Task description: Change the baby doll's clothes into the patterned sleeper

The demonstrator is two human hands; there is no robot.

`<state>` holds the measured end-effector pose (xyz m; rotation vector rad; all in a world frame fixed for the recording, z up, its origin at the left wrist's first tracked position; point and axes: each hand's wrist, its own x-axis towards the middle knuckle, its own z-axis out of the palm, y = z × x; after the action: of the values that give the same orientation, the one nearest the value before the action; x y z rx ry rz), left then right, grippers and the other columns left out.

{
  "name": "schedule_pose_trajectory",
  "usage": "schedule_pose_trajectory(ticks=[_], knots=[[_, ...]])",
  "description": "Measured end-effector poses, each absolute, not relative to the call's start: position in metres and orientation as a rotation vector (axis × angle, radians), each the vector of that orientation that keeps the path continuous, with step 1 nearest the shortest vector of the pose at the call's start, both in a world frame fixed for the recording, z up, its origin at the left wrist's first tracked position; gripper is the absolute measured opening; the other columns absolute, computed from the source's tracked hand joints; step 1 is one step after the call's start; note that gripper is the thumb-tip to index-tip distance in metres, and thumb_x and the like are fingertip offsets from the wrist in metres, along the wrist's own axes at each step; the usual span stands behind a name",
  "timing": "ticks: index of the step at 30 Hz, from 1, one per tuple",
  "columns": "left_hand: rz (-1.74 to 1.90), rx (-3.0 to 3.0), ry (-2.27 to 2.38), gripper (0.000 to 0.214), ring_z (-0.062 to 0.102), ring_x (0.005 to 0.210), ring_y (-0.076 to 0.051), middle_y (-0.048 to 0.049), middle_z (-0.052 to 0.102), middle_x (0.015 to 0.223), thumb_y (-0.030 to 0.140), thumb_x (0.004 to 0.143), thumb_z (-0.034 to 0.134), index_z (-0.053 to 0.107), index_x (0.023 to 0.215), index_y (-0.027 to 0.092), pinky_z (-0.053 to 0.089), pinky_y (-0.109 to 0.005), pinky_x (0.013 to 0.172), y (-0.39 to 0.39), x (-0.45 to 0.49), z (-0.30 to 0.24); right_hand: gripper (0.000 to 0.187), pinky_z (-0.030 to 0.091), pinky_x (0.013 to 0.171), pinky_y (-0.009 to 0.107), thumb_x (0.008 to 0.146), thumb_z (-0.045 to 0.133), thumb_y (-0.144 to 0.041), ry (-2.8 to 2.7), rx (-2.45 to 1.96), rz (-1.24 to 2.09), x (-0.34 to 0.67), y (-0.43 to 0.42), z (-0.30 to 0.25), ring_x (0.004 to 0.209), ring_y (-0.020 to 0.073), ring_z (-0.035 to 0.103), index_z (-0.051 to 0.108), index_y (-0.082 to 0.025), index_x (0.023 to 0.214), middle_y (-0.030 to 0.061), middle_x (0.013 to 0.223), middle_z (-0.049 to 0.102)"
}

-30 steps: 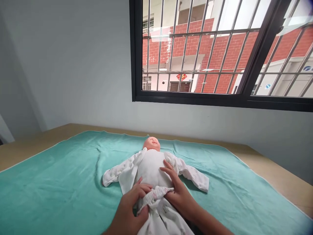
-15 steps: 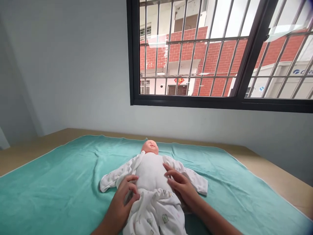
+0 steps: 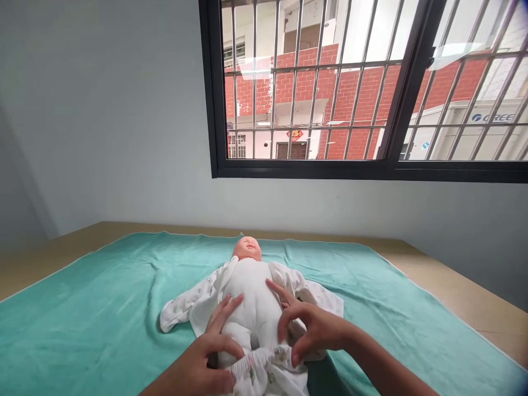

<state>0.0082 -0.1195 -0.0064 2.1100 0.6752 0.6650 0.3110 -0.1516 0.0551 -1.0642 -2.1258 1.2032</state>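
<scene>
A baby doll (image 3: 251,283) with a white cloth body lies on its back, head away from me. A white patterned jacket (image 3: 187,303) is spread open under its torso, its sleeves out to both sides. White printed baby pants (image 3: 270,377) sit low on the legs, the gathered waistband below the crotch. My left hand (image 3: 212,352) grips the waistband's left side, two fingers stretched along the doll's side. My right hand (image 3: 311,324) is curled at the waistband's right side, its index finger reaching up the belly. The lower legs are out of view.
A green blanket (image 3: 111,297) covers most of the wooden tabletop (image 3: 466,280). Behind it stand a pale wall (image 3: 124,137) and a barred window with a black frame (image 3: 305,170).
Both hands have moved down toward me, and the pants' waistband has slid from the doll's waist to below the crotch. The view has shifted slightly to the right.
</scene>
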Motion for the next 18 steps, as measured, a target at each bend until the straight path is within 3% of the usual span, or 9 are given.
schedule_pose_trajectory(ticks=[3,5,7,10,13,18], knots=[[0.667,2.175,0.702,0.048,0.0,0.15,-0.034,-0.002,0.015,0.162,0.068,0.073,0.063,0.074,0.089,0.024,0.006,-0.061,0.117,-0.124,0.008,-0.003,0.043,0.0,0.12,0.049,0.07,0.077,-0.056,-2.231,-1.094,1.143,0.3,-0.156,0.063,0.149,0.0315,-0.01,0.075,-0.033,0.106,-0.0075,0.163,0.009],[0.795,2.24,0.764,0.032,0.01,0.15,-0.033,-0.005,0.027,0.159,0.054,0.081,0.062,0.071,0.082,0.023,0.013,-0.06,0.117,-0.126,0.011,-0.006,0.032,-0.002,0.119,0.051,0.082,0.066,-0.056,-2.225,-1.088,1.137,0.292,-0.157,0.061,0.148,0.0309,-0.013,0.078,-0.03,0.096,-0.0081,0.162,0.015],[0.951,2.28,0.858,0.022,0.025,0.147,-0.03,-0.0074,0.042,0.152,0.04,0.087,0.056,0.068,0.08,0.022,0.023,-0.056,0.117,-0.126,0.014,-0.013,0.033,-0.001,0.119,0.052,0.088,0.059,-0.053,-2.148,-1.1,1.124,0.285,-0.158,0.056,0.149,0.0302,-0.012,0.078,-0.026,0.087,-0.007,0.16,0.022],[1.126,2.305,0.954,0.02,0.048,0.134,-0.023,-0.0079,0.059,0.137,0.03,0.093,0.047,0.066,0.093,0.024,0.04,-0.043,0.112,-0.123,0.016,-0.024,0.026,0.0,0.119,0.053,0.086,0.064,-0.049,-2.058,-1.163,1.063,0.278,-0.16,0.051,0.149,0.0303,-0.008,0.077,-0.026,0.083,-0.0062,0.159,0.028],[1.261,2.376,0.955,0.022,0.062,0.118,-0.018,-0.0059,0.068,0.124,0.026,0.095,0.045,0.064,0.105,0.026,0.051,-0.032,0.101,-0.116,0.015,-0.028,0.022,-0.001,0.118,0.054,0.077,0.075,-0.046,-2.095,-1.185,1.053,0.273,-0.164,0.052,0.149,0.0316,-0.008,0.076,-0.03,0.091,-0.0064,0.159,0.026],[1.321,2.536,0.995,0.022,0.068,0.105,-0.02,-0.0069,0.072,0.108,0.026,0.093,0.045,0.067,0.097,0.024,0.056,-0.033,0.093,-0.103,0.018,-0.007,0.036,0.006,0.119,0.049,0.069,0.079,-0.032,-2.105,-1.268,0.964,0.272,-0.169,0.059,0.149,0.031,-0.004,0.072,-0.03,0.104,-0.0027,0.163,0.014]])
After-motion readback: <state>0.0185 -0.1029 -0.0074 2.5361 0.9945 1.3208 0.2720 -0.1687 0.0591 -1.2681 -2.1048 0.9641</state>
